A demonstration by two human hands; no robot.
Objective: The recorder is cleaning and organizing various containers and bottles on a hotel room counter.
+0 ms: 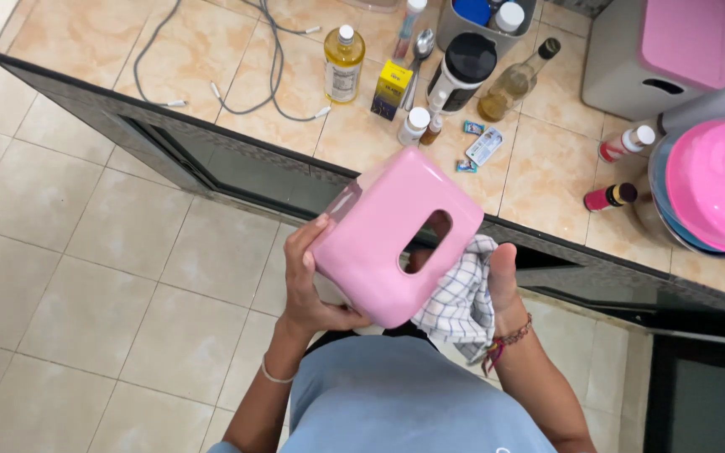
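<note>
My left hand grips the near corner of a pink plastic lid with an oblong handle hole, holding it tilted in front of my body. My right hand presses a white checked cloth against the lid's underside; its fingers are hidden behind the lid, and one shows through the hole. I stand at the tiled counter's dark edge.
On the counter: a yellow oil bottle, a small yellow box, a black-capped jar, a glass bottle, grey cables, a grey box with a pink lid and a pink bowl.
</note>
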